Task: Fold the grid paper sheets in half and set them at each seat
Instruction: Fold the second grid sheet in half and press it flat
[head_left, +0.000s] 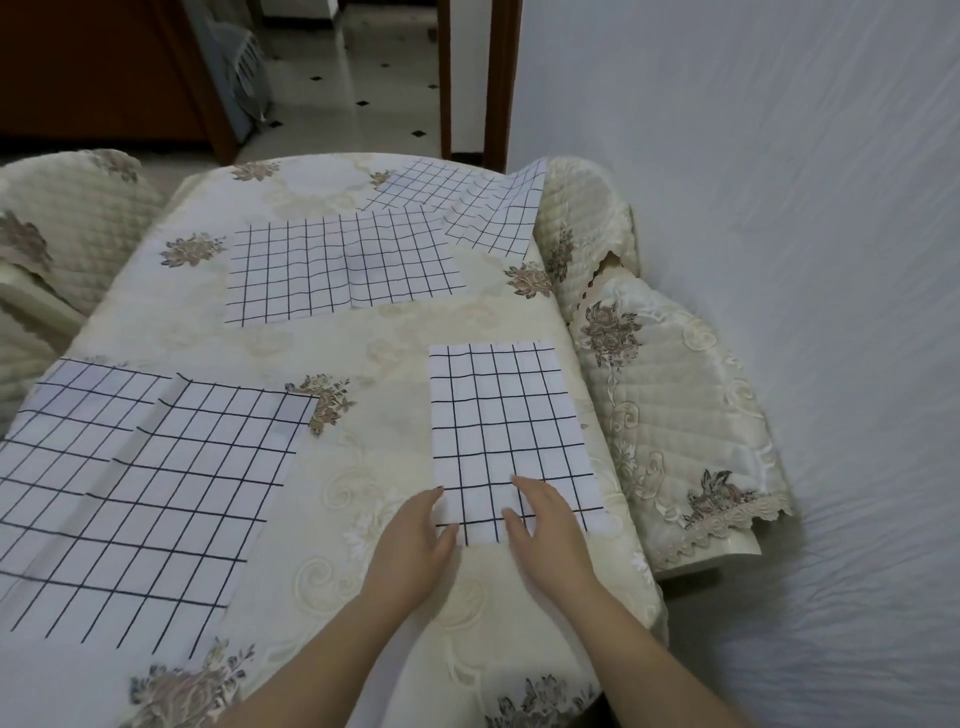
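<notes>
Grid paper sheets lie in four places across the worktop (363, 358), which is draped in a cream cloth with pale scrolls and brown flower sprays. A folded sheet (506, 431), narrow and long, rests at about four o'clock on the surface, close to the right edge and beside a quilted chair cover (670, 410) with a lace hem. Both hands are spread flat with the fingers loosely extended, gripping nothing: the left hand (415, 540) touches the sheet's near left corner, and the right hand (545, 525) presses down on its near end. A large unfolded sheet (130, 483) with a raised crease running through it fills the eight o'clock area and runs off the near left edge. Another open sheet (343, 265) lies flat near the centre, toward twelve o'clock. A further sheet (467, 202) sits at one o'clock, its far corner lifted against a second chair cover (587, 218). A third quilted chair (67, 218) stands at ten o'clock. Beyond the worktop, a white tiled floor (358, 78) with small black diamonds runs past a dark wooden door frame (501, 78), and a white wall (753, 156) fills the right side.
</notes>
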